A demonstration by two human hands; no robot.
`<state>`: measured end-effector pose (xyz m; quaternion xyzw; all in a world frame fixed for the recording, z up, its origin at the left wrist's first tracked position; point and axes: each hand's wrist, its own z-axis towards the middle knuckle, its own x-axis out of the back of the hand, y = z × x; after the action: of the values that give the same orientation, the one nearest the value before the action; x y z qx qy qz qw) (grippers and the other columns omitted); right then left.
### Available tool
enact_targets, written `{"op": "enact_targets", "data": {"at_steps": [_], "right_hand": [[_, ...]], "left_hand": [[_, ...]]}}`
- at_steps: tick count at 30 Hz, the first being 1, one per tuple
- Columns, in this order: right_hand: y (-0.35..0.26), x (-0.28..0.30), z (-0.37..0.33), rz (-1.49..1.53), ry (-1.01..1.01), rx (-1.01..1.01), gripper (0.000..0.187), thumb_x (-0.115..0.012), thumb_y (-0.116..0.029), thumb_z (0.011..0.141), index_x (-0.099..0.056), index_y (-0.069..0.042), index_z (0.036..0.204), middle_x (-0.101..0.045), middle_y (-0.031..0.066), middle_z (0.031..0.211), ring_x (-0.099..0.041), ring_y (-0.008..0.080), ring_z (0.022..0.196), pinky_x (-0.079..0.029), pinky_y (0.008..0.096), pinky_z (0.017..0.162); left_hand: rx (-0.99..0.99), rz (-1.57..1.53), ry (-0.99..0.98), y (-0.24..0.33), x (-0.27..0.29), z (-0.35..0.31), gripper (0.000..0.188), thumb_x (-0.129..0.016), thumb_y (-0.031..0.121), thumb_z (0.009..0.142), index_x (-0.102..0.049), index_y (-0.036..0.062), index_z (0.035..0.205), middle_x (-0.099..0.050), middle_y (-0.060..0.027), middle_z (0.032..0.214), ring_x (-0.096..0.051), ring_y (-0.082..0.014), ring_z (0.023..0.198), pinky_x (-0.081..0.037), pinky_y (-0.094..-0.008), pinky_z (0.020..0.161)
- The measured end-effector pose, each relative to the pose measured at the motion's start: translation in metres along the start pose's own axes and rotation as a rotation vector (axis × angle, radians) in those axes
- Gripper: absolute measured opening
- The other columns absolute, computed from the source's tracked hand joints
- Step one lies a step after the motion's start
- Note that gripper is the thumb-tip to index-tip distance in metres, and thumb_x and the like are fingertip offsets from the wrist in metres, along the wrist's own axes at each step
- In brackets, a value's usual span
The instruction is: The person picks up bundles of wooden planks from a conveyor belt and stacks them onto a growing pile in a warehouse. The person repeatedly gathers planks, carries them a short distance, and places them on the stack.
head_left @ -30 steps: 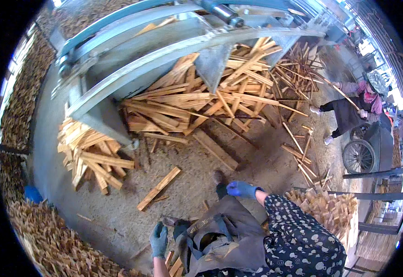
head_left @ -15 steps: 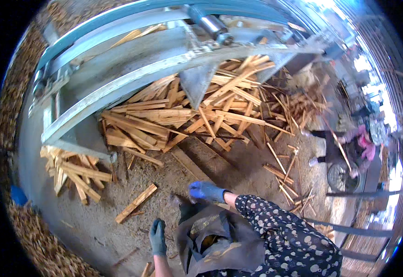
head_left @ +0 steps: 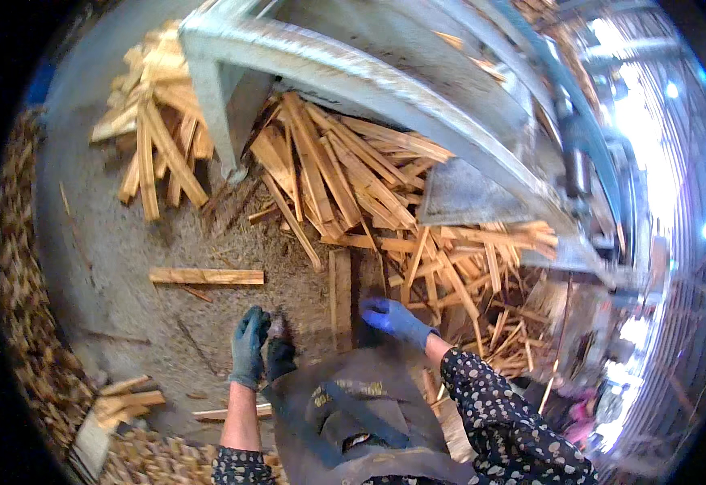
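My left hand, in a grey-green glove, hangs above the floor with loosely bent fingers and holds nothing I can see. A single wooden slat lies flat beyond it. My right hand, in a blue glove, is on the other side of my dark apron. Its fingers are partly spread and appear bare of any load. Closest to it are a wooden beam on the floor and a large heap of split wood slats.
A pale-blue metal frame stands over the heap, one leg reaching the floor. Another slat pile lies at far left. Wood chips border the left side. At right, a person in pink is partly visible.
My view has turned left, so the frame and heap sit further right. The lone slat now lies crosswise ahead of my left hand. Both hands stay without a load.
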<state>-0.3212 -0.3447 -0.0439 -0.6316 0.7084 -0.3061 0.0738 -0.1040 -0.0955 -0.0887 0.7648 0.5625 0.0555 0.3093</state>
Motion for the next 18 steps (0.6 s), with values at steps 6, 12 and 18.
{"op": "enact_targets", "data": {"at_steps": [6,12,18], "right_hand": [[0.072,0.063,0.196,-0.139,0.207,0.063,0.055,-0.067,-0.026,0.083,-0.049,0.001,0.127,-0.057,0.0151,0.122,-0.055,0.02,0.107,-0.044,0.0309,0.092],[0.156,0.1,0.303,-0.386,0.308,-0.123,0.06,-0.069,-0.028,0.079,-0.049,0.002,0.127,-0.058,0.0165,0.119,-0.057,0.0224,0.104,-0.045,0.0313,0.09],[0.217,0.07,0.355,-0.343,0.356,0.147,0.041,-0.067,-0.027,0.077,-0.058,0.0,0.105,-0.065,0.0187,0.087,-0.064,0.0328,0.08,-0.05,0.0395,0.069]], "left_hand": [[-0.163,0.159,0.078,-0.05,-0.042,0.114,0.046,-0.061,0.021,0.089,-0.049,-0.0045,0.126,-0.055,-0.0145,0.124,-0.055,-0.0212,0.11,-0.044,-0.0323,0.094],[-0.888,0.886,0.206,-0.055,-0.113,0.268,0.056,-0.066,0.023,0.085,-0.045,-0.0008,0.132,-0.055,-0.0188,0.124,-0.053,-0.0303,0.115,-0.042,-0.0379,0.097],[-0.892,1.547,0.304,-0.054,-0.15,0.382,0.084,-0.07,0.031,0.073,-0.027,0.0065,0.141,-0.062,-0.021,0.103,-0.06,-0.0375,0.097,-0.041,-0.0488,0.089]]}}
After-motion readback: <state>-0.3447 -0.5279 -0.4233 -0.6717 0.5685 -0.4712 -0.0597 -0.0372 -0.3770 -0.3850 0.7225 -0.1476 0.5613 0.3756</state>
